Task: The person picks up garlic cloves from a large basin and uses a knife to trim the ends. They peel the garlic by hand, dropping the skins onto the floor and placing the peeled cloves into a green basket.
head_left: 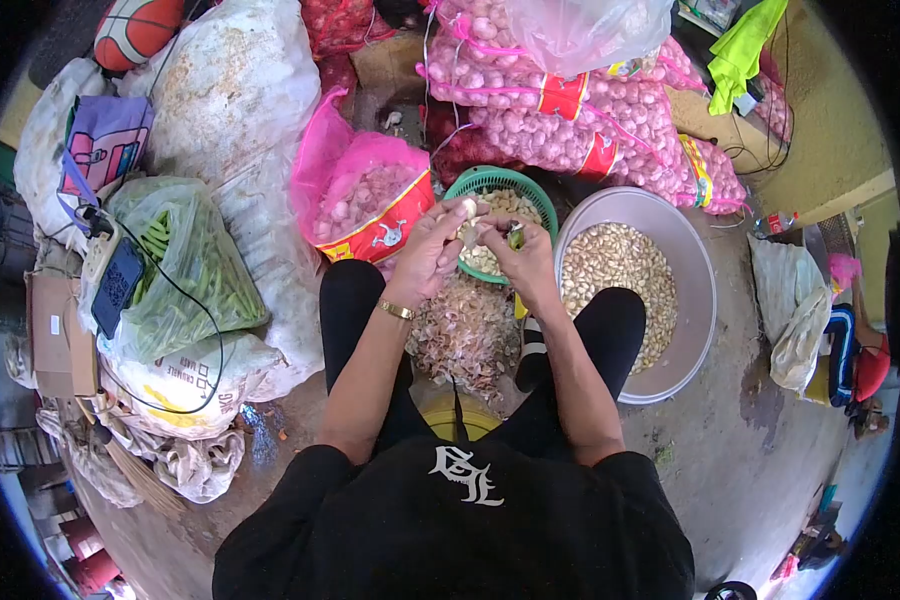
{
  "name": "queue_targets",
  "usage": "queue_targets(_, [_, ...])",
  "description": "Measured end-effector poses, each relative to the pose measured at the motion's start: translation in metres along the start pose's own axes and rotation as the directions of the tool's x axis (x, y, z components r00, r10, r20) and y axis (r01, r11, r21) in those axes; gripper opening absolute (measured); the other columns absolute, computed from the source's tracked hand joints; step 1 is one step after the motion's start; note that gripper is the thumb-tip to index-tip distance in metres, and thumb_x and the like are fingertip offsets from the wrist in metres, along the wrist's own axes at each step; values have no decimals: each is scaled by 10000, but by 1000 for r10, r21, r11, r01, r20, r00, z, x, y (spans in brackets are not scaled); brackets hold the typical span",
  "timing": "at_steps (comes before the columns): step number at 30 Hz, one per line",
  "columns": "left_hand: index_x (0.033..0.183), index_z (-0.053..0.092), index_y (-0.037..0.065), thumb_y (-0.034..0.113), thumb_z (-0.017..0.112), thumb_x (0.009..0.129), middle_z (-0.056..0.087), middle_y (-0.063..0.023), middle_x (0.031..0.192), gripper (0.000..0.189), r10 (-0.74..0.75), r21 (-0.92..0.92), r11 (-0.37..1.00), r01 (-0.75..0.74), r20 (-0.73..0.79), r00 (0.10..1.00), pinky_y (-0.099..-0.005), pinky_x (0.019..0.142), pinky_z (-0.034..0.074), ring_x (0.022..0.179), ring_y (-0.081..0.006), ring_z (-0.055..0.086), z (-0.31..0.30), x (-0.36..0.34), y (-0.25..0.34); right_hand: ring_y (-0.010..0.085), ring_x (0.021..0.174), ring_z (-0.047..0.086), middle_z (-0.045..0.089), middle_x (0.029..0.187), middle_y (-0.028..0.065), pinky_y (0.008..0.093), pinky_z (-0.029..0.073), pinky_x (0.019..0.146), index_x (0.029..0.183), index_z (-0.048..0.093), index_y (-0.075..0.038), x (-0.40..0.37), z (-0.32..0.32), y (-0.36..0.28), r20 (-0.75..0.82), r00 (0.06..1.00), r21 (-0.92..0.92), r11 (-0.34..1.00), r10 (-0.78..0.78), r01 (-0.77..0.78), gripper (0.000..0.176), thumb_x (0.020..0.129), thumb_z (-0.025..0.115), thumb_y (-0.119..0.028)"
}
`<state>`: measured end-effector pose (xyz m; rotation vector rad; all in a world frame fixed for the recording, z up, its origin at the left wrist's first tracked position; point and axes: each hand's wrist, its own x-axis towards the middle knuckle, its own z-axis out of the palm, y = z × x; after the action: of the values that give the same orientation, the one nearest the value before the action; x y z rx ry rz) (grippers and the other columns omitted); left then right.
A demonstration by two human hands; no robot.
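Above the peel pile, my left hand (pixel 428 252) is closed, pinching a pale garlic clove (pixel 469 208) at its fingertips. Facing it, my right hand (pixel 530 265) is curled around a small dark-green object (pixel 516 236), whose kind I cannot make out. Just beyond both hands stands a green plastic basket (pixel 542 192) with garlic cloves in it, partly covered by my fingers. Loose garlic skins (pixel 462 330) lie heaped between my legs. On the right, a wide pale basin (pixel 708 300) holds many cloves (pixel 620 270).
An opened pink mesh sack of garlic (pixel 355 190) leans left of the basket. Stacked pink garlic sacks (pixel 590 120) rise behind it. At left are a large white sack (pixel 230 110) and a plastic bag of green vegetables (pixel 190 265). A wire (pixel 205 310) hangs across that bag.
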<state>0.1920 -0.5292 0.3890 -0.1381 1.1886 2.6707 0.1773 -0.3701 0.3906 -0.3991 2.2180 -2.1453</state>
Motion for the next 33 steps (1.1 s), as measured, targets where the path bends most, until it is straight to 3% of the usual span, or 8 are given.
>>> queue_targets(7, [1137,582,44,247,602,972,688,-59,1077,263,8,113,994,-5,-24,1000,-145,356,251,419,32,348,2,-4,-5,90,761,595,681,813,38,254,489,711,946,680,36,1,3,6,-33,995,37,995,96,-94,152,879,665,-100])
queue_targets(10, [1143,581,36,236,576,985,689,-50,1041,255,-12,93,996,15,-34,999,-150,351,260,411,26,341,-4,-2,-7,91,748,603,687,809,43,255,494,698,944,675,32,1,4,-3,-12,999,-11,999,-52,52,136,881,656,-87])
queue_targets(12, [1153,576,27,224,553,997,689,-39,1008,252,-9,63,998,11,-35,999,-152,348,272,402,19,337,-1,-2,-2,98,760,610,689,812,47,263,496,712,938,673,23,-4,-1,-22,244,970,-75,997,-12,32,125,879,653,-86])
queue_targets(15, [1151,578,24,228,536,1006,664,-10,884,254,34,40,999,-31,-64,997,-159,343,258,403,17,335,7,-5,10,102,770,613,686,818,53,266,497,711,943,674,16,-5,-2,-4,295,955,-156,985,-25,74,123,878,662,-88])
queue_targets(21, [1108,588,23,243,519,1014,621,-1,727,249,60,112,992,-53,-58,997,-169,335,245,384,4,332,-5,-2,0,79,759,582,647,838,26,222,470,722,921,673,17,4,-1,-2,-53,999,-8,1000,2,-2,76,891,666,-53])
queue_targets(23, [1095,582,32,247,516,1017,530,23,605,238,63,263,963,-59,-5,998,-181,324,242,362,-11,321,-8,0,-1,83,765,595,658,854,42,222,480,726,944,676,25,3,0,-9,-38,999,-22,1000,-12,11,94,896,665,-56])
queue_targets(28, [1070,586,38,249,519,1017,468,47,561,227,1,200,980,-1,-1,1000,-190,317,243,344,-21,313,-2,-6,1,100,821,633,683,896,79,237,508,754,1000,676,50,4,-1,1,-61,998,109,994,-1,8,139,904,649,-48])
queue_targets(33, [1033,600,48,257,538,1007,512,43,583,220,8,196,981,2,-53,999,-189,320,253,350,-17,324,2,1,-3,134,847,650,693,853,83,278,518,775,957,667,64,1,-9,-7,24,990,-230,963,-139,141,110,880,626,-3])
